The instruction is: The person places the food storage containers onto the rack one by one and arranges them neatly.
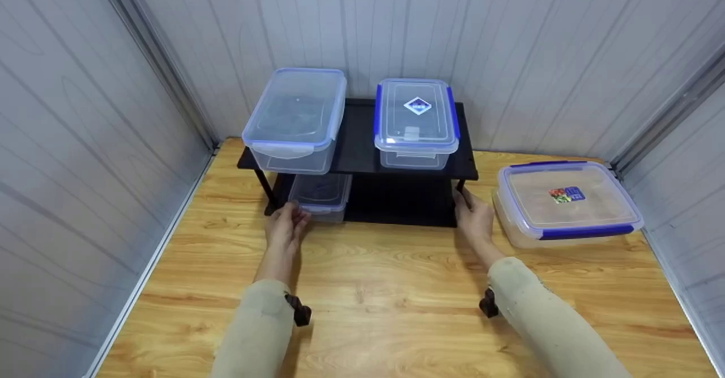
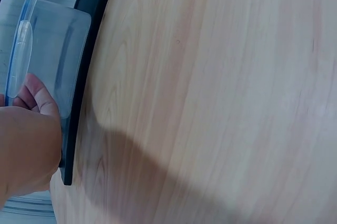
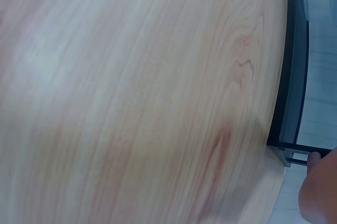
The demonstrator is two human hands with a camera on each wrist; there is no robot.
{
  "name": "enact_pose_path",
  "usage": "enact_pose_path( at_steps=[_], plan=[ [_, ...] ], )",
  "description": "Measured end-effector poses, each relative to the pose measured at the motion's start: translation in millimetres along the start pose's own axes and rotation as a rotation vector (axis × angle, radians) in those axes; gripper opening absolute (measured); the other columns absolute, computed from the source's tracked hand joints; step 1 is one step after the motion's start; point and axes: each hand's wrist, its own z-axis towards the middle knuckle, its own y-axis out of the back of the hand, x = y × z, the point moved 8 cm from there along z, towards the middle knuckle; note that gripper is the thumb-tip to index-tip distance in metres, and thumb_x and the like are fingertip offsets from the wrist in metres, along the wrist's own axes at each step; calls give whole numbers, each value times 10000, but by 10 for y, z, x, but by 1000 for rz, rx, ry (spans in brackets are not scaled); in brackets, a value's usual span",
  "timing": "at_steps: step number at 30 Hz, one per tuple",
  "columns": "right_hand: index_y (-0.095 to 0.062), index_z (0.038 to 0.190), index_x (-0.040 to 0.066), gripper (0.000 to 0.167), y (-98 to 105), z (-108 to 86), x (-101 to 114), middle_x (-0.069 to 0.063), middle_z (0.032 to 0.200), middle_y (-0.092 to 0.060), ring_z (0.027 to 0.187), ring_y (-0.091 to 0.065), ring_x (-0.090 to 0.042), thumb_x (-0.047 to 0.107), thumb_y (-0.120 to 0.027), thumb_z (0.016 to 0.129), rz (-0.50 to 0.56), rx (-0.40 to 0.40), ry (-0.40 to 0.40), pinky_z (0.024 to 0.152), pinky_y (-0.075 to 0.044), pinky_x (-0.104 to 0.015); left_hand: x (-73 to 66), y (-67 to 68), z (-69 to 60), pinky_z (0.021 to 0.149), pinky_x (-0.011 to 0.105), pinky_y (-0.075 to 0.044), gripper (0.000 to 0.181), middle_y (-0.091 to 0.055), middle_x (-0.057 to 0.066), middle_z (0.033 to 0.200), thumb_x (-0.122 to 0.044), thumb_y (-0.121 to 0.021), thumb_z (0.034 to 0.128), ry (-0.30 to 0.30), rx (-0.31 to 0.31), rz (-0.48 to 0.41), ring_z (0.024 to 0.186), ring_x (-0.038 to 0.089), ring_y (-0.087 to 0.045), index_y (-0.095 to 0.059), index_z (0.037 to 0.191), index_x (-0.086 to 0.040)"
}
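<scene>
While the right front post (image 1: 460, 185) of a black two-tier rack (image 1: 359, 140) is gripped by the right hand (image 1: 474, 216), the rack's left front corner is met by the left hand (image 1: 283, 229). There the fingers are bent beside the near left corner of the lower box (image 1: 321, 192), and the thumb is brought up to its front side; whether the box is actually pinched cannot be told. The rack is stood on a wood-grained table (image 1: 362, 310), and the lower box is set at the left end of its bottom shelf (image 1: 403, 199), just inside the left front post (image 1: 263, 183). On the top shelf two lidded clear boxes are placed apart: the large box (image 1: 293, 109) at the left end, and at the right end the blue-clipped box (image 1: 416, 126), by which a diamond-shaped sticker (image 1: 417, 105) is borne. Right of the rack, near the right hand, a wide box (image 1: 572, 211) with a coloured label (image 1: 566, 194) is rested directly on the table. Both forearms are covered by pale sleeves (image 1: 255, 327), and the table is enclosed by light panelled walls (image 1: 396, 32) behind and at both sides.
</scene>
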Motion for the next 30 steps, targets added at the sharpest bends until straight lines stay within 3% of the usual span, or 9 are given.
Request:
enact_pose_path(
  at_steps=[9, 21, 30],
  plan=[
    [-778, 1231, 0, 232, 4, 2, 6, -222, 1148, -766, 1100, -723, -456, 117, -681, 1056, -5, 5, -12, 954, -575, -613, 3, -56, 13, 877, 293, -650, 62, -641, 83, 839, -36, -605, 1048, -6, -31, -47, 776, 177, -684, -585, 1051, 23],
    [-772, 1257, 14, 253, -19, 8, -24, -212, 1181, -759, 1104, -723, -426, 157, -668, 1076, -7, 29, -61, 955, -577, -594, -25, -42, 51, 991, 314, -615, 132, -643, 67, 902, -54, -606, 1070, 13, -11, -50, 825, 168, -687, -576, 1177, 17],
    [-771, 1258, 17, 253, -12, 7, -36, -209, 1196, -755, 1138, -713, -424, 154, -674, 1070, -9, 27, -69, 982, -567, -585, -16, -46, 40, 1010, 329, -609, 127, -649, 70, 897, -68, -606, 1078, 20, -4, -49, 838, 169, -701, -576, 1168, 17]
  ],
)
